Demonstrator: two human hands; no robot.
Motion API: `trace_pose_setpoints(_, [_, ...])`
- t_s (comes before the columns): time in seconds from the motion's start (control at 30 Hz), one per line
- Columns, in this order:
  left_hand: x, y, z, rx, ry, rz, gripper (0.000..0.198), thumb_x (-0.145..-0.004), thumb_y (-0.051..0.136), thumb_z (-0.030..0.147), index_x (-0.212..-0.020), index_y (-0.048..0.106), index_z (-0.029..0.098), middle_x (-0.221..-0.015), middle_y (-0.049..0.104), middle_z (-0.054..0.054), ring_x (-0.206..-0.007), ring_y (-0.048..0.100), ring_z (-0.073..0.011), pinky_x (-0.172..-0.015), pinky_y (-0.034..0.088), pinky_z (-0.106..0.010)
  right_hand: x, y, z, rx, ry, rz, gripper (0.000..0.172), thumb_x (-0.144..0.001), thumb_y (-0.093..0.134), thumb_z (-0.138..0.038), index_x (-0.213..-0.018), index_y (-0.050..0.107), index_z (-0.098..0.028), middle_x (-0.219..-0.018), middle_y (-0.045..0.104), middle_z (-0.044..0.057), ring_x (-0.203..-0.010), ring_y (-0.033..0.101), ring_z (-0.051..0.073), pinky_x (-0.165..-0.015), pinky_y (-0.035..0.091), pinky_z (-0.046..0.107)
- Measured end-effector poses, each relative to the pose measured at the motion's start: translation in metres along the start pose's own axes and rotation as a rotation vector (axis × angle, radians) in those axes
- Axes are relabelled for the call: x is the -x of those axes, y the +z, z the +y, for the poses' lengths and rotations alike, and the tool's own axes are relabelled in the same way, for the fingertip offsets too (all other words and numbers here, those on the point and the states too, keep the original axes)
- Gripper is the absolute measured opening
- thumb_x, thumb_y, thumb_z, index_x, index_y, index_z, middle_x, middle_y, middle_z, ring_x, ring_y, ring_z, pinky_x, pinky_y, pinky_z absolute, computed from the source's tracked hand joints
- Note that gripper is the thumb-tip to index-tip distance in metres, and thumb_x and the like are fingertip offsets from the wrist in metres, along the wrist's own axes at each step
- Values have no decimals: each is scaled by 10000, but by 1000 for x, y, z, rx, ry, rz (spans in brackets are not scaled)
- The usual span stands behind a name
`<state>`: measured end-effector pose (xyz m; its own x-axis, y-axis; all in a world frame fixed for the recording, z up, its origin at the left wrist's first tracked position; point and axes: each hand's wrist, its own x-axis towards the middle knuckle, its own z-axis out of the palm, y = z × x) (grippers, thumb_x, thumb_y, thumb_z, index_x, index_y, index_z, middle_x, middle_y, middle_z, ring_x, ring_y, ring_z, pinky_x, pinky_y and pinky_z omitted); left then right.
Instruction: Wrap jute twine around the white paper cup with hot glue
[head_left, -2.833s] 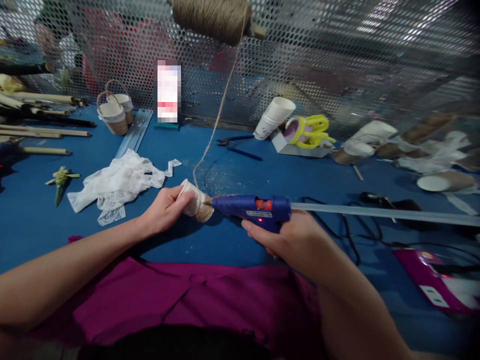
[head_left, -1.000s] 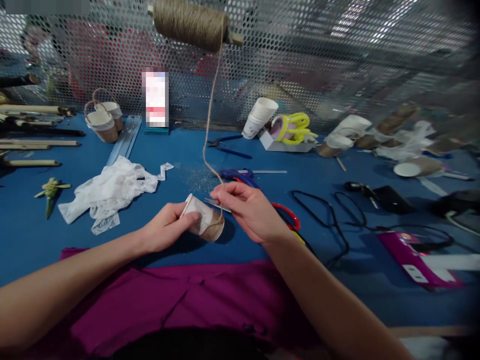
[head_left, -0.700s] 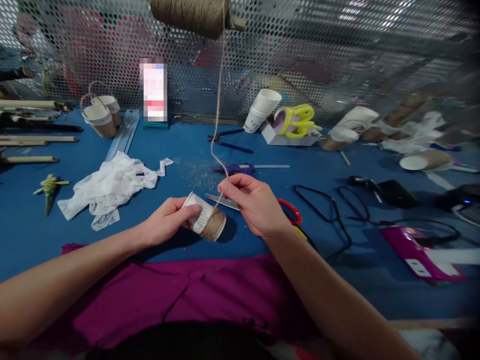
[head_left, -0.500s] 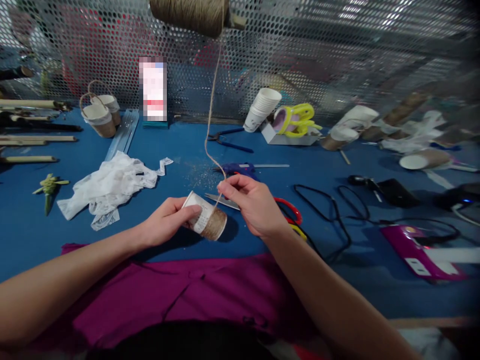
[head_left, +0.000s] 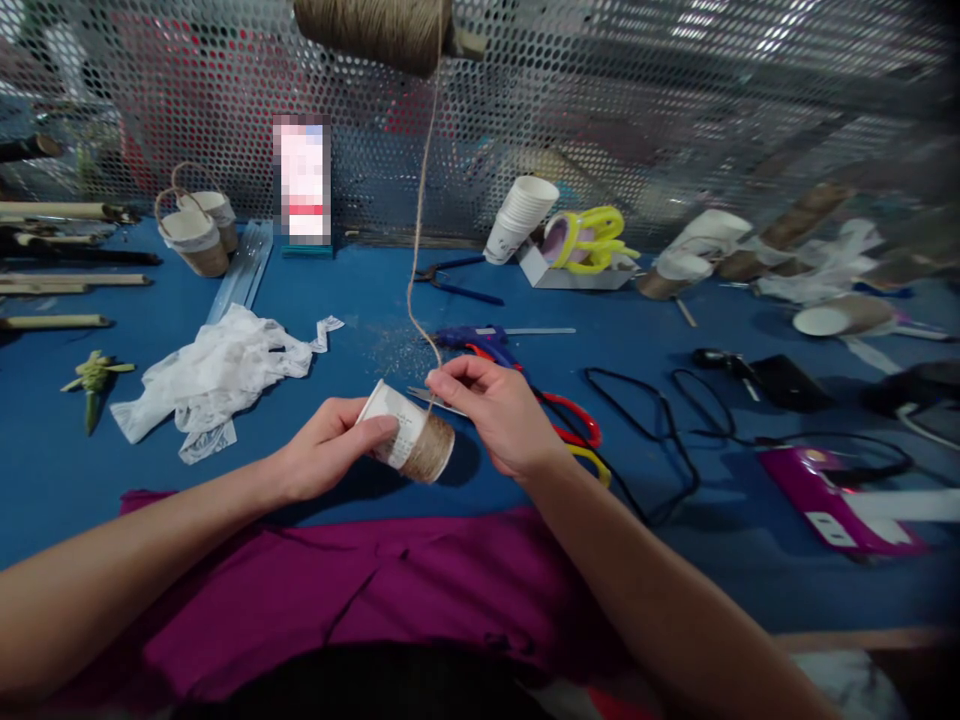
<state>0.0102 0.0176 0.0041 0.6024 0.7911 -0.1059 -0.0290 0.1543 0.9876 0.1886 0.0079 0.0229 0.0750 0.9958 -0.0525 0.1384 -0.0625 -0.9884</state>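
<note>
My left hand (head_left: pixel 341 440) grips a white paper cup (head_left: pixel 386 425) that lies tilted on its side in the air, its base toward the right. Brown twine is wound round the lower part of the cup. Between the thumb and fingers of my right hand (head_left: pixel 491 410) is the twine (head_left: pixel 417 250), close beside the wound part. The strand runs up from there to a large twine spool (head_left: pixel 375 30) at the top of the view. Scissors (head_left: pixel 581 425) with red and yellow handles lie partly hidden under my right hand, their blades near the cup.
Behind my hands lie a blue glue gun (head_left: pixel 476 337) and pliers (head_left: pixel 465 285). White lace (head_left: pixel 221 375) is heaped at left, near two small handled cups (head_left: pixel 196 242). Stacked paper cups (head_left: pixel 520 220) lean on a box of yellow tape (head_left: pixel 592 240). Black cable (head_left: pixel 637 390) loops at right.
My right hand has moved slightly closer to the cup, pinching the twine nearer to the wound part. The cup has barely turned in my left hand.
</note>
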Motion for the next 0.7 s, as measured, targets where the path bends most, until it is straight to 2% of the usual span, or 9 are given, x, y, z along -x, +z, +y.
trace_pose_setpoints(0.33, [3,-3,-3,-112,79,-38,291,-801,512,369,-744,642,115,-693,614,-24,-611,517,-113,-590,454,-214,3,2,2,-23,20,-42,207,-658,674,-367,-650,579,-183,-632,527,-37,-594,438,95,-599,352,271])
trace_pose_setpoints(0.57, [5,-5,2,-309,288,-65,287,-848,445,281,-669,603,122,-669,568,-14,-577,464,-91,-571,417,-193,4,5,2,-67,46,-103,220,-659,670,-376,-651,572,-180,-628,526,-39,-581,438,90,-572,347,262])
trace_pose_setpoints(0.7, [6,-4,7,-384,321,-61,290,-841,430,264,-640,587,127,-649,553,-16,-569,454,-95,-563,407,-200,5,5,2,-65,64,-127,221,-662,667,-382,-658,577,-180,-625,526,-38,-580,442,93,-570,352,264])
